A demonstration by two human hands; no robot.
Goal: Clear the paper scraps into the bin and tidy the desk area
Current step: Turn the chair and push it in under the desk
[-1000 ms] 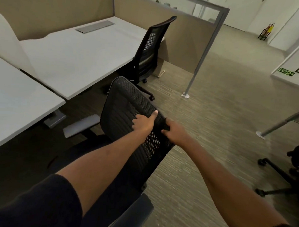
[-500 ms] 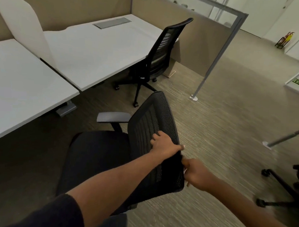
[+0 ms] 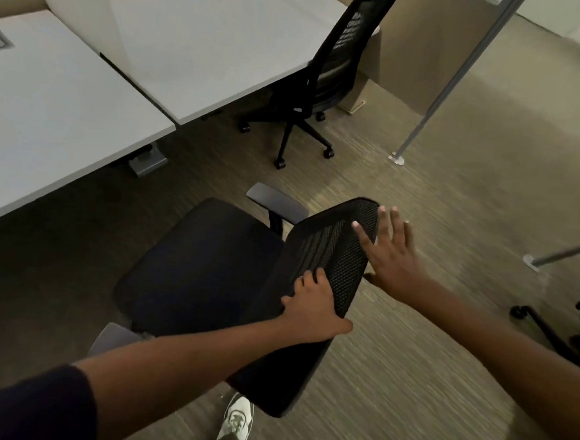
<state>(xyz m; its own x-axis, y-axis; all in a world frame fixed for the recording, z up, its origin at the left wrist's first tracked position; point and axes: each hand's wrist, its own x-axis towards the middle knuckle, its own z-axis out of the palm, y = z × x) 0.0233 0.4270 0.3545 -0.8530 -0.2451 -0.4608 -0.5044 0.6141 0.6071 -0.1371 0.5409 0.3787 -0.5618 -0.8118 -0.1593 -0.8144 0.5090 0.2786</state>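
A black mesh office chair (image 3: 207,266) stands on the carpet in front of me, its seat facing the white desk (image 3: 54,103) on the left. My left hand (image 3: 311,310) grips the top edge of the chair's backrest (image 3: 333,251). My right hand (image 3: 390,254) is off the backrest, fingers spread, just beside its right edge. No paper scraps or bin are in view.
A second black chair (image 3: 325,75) is tucked at the far desk (image 3: 216,40). A white divider (image 3: 91,15) separates the desks. Metal partition posts (image 3: 451,80) stand on the right, and another chair's wheeled base (image 3: 543,327) sits at the right edge. My shoe (image 3: 236,420) is below the chair.
The chair has swung round so its seat faces the desk. My right hand has let go of the backrest and opened; my left hand still holds it.
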